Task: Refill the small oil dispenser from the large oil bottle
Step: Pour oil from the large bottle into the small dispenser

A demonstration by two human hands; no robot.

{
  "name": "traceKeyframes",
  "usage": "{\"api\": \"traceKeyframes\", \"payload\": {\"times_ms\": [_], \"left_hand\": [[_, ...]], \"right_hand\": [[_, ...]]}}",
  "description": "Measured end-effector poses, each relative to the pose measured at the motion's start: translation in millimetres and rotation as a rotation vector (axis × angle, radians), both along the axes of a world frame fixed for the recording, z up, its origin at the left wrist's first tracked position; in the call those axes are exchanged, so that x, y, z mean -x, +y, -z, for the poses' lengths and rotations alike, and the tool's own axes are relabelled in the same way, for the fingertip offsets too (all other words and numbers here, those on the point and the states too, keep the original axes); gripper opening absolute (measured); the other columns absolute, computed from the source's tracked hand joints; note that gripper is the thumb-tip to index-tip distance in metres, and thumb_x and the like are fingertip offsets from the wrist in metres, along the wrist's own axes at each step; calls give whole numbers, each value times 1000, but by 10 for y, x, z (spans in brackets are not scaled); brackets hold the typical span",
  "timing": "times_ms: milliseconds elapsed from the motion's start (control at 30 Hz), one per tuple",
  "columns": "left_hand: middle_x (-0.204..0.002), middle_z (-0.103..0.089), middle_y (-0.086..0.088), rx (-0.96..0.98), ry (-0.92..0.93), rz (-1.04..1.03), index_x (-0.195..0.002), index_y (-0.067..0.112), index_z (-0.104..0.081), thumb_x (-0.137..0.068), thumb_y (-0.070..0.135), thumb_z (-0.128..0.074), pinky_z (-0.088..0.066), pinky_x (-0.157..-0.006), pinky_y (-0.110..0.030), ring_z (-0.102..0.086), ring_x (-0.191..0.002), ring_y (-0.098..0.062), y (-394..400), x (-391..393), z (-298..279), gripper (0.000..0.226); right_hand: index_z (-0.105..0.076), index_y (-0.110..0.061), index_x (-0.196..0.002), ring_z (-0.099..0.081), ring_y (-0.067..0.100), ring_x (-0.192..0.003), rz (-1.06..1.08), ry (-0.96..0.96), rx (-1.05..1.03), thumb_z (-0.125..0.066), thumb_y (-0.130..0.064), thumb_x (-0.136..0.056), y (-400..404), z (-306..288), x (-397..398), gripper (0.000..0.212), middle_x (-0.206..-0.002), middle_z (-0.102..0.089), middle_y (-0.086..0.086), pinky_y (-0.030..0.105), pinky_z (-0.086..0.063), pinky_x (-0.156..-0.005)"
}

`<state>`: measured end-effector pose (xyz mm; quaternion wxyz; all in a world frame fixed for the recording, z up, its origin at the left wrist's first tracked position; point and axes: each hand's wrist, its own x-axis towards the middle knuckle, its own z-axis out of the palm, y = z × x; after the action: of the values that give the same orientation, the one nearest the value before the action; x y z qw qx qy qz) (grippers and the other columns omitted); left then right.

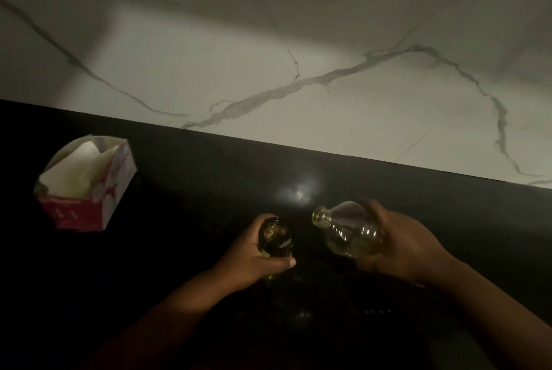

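Pouring stage of the refill. The left hand grips the small, dark glass oil dispenser standing uncapped on the black stone counter. The right hand clasps the large clear plastic oil bottle, tilted so its open neck points toward the dispenser but stands apart from it, with no stream visible. Good practice: bring neck over mouth before tipping further, pour slowly, and brace the dispenser. An open tissue box lies well to the left.

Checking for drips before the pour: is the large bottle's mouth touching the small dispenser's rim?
Apart. The head view shows dark counter between the large oil bottle mouth and the small oil dispenser rim.
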<state>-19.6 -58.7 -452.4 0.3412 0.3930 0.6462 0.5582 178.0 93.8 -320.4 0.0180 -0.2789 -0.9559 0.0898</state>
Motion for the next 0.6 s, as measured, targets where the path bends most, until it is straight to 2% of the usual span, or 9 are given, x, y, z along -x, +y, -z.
{"api": "traceKeyframes", "payload": {"times_ms": [133,233,600], "left_hand": [[-109,-65,4,-5,-9,12,-116,27,-51,-68,6,-87,-50,-83,-13,-65,-103,-4,19,-10,6,64],[-107,-66,4,-13,-6,14,-118,24,-50,-68,3,-86,-49,-83,-12,-65,-101,-4,37,-23,0,65],[-103,-66,6,-31,17,30,-113,30,-51,-68,3,-85,-49,-84,-14,-65,-99,-1,48,-11,20,62]], "right_hand": [[-28,-39,-134,-50,2,-90,-87,-87,-26,-74,-56,-59,44,63,52,90,-115,-59,-15,18,-35,-75],[-28,-37,-136,-57,9,-100,-121,-120,-72,-73,-57,-60,77,89,96,90,-119,-59,-13,18,-33,-78],[-31,-38,-133,-60,12,-103,-169,-147,-143,-72,-57,-59,96,74,199,87,-117,-61,-13,19,-33,-76]]}}
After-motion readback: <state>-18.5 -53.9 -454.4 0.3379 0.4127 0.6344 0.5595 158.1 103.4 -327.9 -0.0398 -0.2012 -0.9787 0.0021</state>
